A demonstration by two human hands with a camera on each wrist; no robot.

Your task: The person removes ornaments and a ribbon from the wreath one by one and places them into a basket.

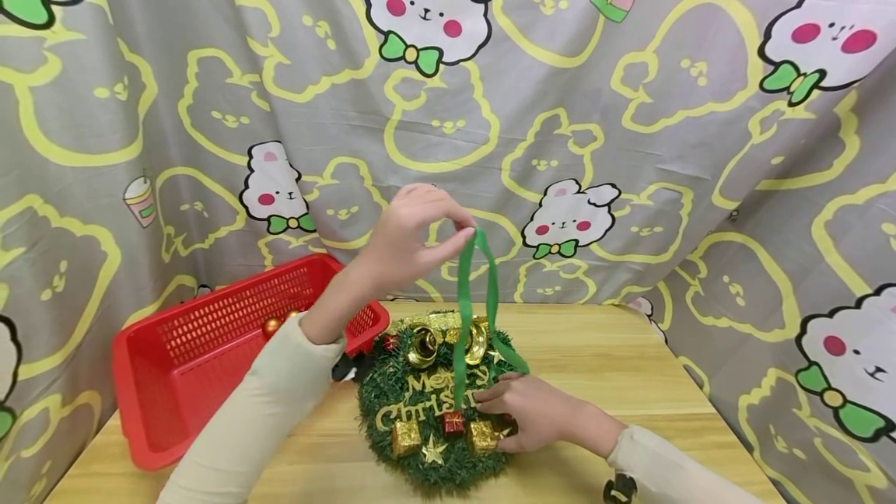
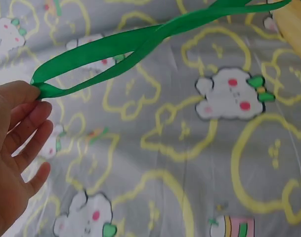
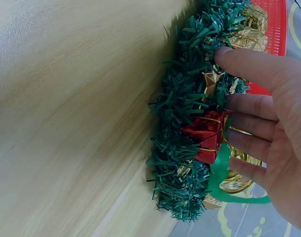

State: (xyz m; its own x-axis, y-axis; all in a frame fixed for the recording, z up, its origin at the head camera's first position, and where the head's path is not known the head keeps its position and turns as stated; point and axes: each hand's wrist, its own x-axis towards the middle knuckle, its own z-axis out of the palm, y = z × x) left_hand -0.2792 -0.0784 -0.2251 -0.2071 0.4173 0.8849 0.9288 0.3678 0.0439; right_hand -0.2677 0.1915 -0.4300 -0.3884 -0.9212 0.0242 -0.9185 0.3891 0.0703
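A green tinsel wreath (image 1: pixel 448 474) lies on the table with gold "Merry Christmas" lettering, gold bells (image 1: pixel 423 344), a star (image 1: pixel 434 453) and small wrapped boxes on it. My left hand (image 1: pixel 413 232) is raised above and behind it, pinching the top of a green ribbon (image 2: pixel 98 54) between thumb and index finger. From there the ribbon hangs down in a narrow loop onto the wreath. At the wreath's right side my right hand (image 1: pixel 535 411) touches the tinsel, its fingers stretched out beside a red gift box (image 3: pixel 204 136) and the ribbon's lower part.
A red plastic basket (image 1: pixel 150 379) stands at the left, partly behind the left forearm, with a gold ball (image 1: pixel 271 327) in it. A dark object (image 1: pixel 350 366) lies between basket and wreath. A patterned curtain (image 1: pixel 434 123) hangs behind the wooden table (image 1: pixel 595 341).
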